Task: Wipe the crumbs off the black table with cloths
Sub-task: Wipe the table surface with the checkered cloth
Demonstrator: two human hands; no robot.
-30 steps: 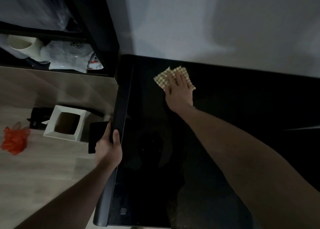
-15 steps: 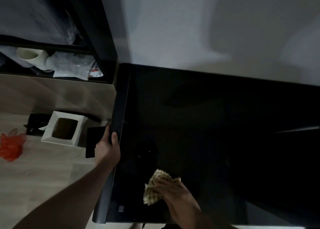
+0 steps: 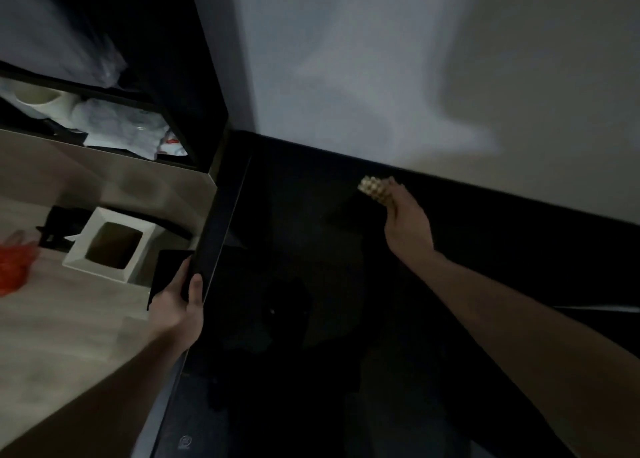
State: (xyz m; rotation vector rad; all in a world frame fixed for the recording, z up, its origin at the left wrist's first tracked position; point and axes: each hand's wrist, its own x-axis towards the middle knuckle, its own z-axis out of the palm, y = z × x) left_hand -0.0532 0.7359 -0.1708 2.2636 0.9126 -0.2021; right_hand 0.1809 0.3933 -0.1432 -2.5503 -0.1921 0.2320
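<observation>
The glossy black table (image 3: 311,371) fills the middle and right of the view, dim and reflective. My right hand (image 3: 408,222) reaches to the far side near the wall, fingers closed around a bunched yellow-and-white checked cloth (image 3: 375,190); whether it touches the table surface is hard to tell. My left hand (image 3: 178,301) grips the table's left edge, thumb on top, with a flat black object (image 3: 166,270) held beneath the fingers. No crumbs are visible in the dark.
A white square bin (image 3: 110,244) stands on the pale floor left of the table. An orange bag (image 3: 14,267) lies at the far left. A dark shelf unit (image 3: 104,111) with white items stands at the back left. A grey wall (image 3: 415,76) borders the table's far edge.
My right hand with the cloth swept from the far side to the near edge, and is now back at the far side near the wall, cloth bunched up. My left hand has stayed put.
</observation>
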